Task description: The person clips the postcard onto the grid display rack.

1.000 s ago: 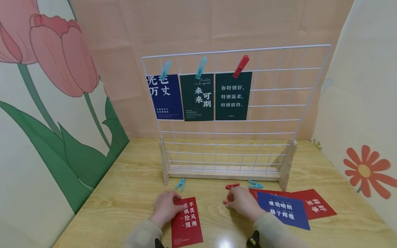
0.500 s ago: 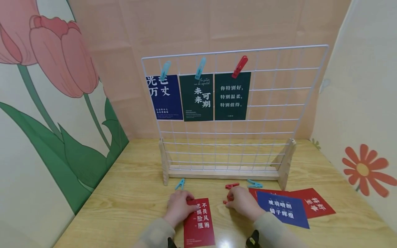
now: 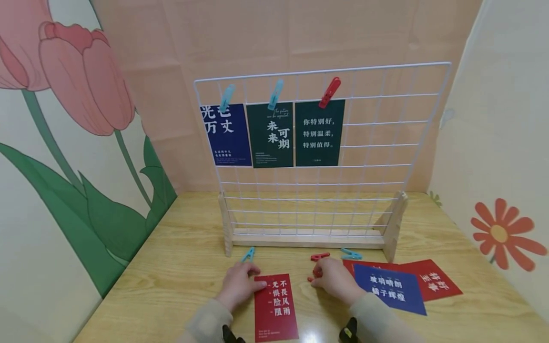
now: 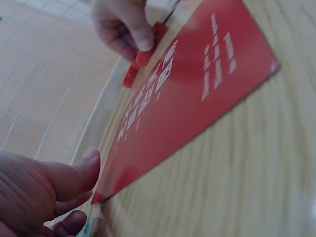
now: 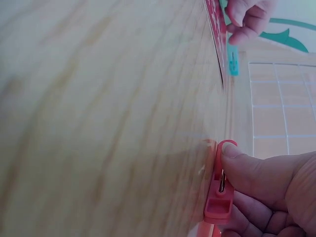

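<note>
At the lower left of centre in the head view, my left hand (image 3: 238, 286) is loosely bent, thumb well apart from the fingers, with the thumb tip over the upper left edge of the red card (image 3: 276, 309); I cannot tell whether it touches. The small blue clip (image 3: 249, 254) stands just beyond my fingers. The card lies on the table at the bottom centre, its lower edge near the frame's bottom, and a strip of wood runs between its right edge and my right hand (image 3: 339, 281). That hand pinches a red clip (image 5: 215, 190) between thumb and bent fingers, close to the tabletop. Just beyond it lie a second red clip (image 3: 320, 257) and another blue clip (image 3: 351, 254), and at lower right a blue card (image 3: 390, 290) overlaps more red cards (image 3: 442, 286), leaving a narrow margin beside my forearm

The pale wood-grain table (image 3: 171, 252) widens towards me from the tulip wall (image 3: 90, 85) at left. Across the middle stands the wire grid on its wooden base (image 3: 306, 242), three cards clipped in its upper left and bare wire to their right. A peach backdrop (image 3: 321, 33) hangs behind, and an orange flower (image 3: 499, 233) marks the wall at right
</note>
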`<act>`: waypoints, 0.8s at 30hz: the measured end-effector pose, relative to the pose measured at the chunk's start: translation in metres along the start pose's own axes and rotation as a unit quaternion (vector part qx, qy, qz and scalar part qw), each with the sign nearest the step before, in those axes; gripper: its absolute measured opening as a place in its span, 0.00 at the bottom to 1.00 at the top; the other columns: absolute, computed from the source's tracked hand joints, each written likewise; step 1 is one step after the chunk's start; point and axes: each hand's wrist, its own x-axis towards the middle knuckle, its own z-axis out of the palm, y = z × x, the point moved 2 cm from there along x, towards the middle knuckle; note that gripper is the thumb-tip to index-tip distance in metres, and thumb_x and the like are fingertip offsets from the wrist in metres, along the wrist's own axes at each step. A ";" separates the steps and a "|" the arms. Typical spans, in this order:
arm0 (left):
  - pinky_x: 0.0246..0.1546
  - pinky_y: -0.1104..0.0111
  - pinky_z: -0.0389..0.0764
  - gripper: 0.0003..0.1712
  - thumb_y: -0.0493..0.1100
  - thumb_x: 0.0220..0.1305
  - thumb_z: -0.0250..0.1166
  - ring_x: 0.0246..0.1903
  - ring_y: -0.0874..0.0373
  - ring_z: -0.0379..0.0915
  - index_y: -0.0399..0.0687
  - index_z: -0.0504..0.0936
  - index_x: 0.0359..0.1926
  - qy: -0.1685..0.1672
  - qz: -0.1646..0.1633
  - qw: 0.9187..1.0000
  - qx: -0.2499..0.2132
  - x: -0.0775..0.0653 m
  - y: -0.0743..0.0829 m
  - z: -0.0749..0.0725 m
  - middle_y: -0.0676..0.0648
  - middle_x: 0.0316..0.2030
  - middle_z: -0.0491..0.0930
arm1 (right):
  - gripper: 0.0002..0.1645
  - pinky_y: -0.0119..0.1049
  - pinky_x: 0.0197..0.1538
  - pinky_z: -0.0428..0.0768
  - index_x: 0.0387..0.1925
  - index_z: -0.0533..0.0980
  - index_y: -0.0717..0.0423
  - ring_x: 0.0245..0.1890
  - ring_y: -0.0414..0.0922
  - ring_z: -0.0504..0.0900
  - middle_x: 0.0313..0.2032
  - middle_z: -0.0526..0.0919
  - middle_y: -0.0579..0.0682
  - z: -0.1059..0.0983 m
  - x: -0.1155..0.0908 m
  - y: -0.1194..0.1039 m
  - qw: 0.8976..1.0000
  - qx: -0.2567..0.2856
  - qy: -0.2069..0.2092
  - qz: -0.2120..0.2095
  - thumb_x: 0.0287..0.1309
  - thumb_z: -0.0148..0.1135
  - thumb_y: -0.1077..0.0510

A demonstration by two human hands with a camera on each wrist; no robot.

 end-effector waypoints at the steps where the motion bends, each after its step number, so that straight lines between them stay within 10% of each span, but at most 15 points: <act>1: 0.52 0.47 0.67 0.21 0.52 0.49 0.74 0.49 0.44 0.69 0.51 0.81 0.43 -0.001 -0.002 1.000 0.000 -0.001 0.000 -0.002 0.48 0.43 0.76 | 0.12 0.44 0.40 0.76 0.33 0.80 0.55 0.31 0.43 0.74 0.31 0.79 0.46 0.000 0.000 0.000 1.000 0.000 -0.001 0.001 0.47 0.74 0.58; 24: 0.44 0.52 0.69 0.22 0.48 0.43 0.78 0.41 0.51 0.69 0.49 0.78 0.38 -0.025 -0.015 1.000 -0.004 0.000 -0.001 -0.003 0.51 0.35 0.75 | 0.12 0.44 0.40 0.76 0.32 0.79 0.54 0.32 0.44 0.74 0.31 0.78 0.46 0.001 0.000 -0.001 1.000 -0.008 0.006 -0.003 0.48 0.75 0.56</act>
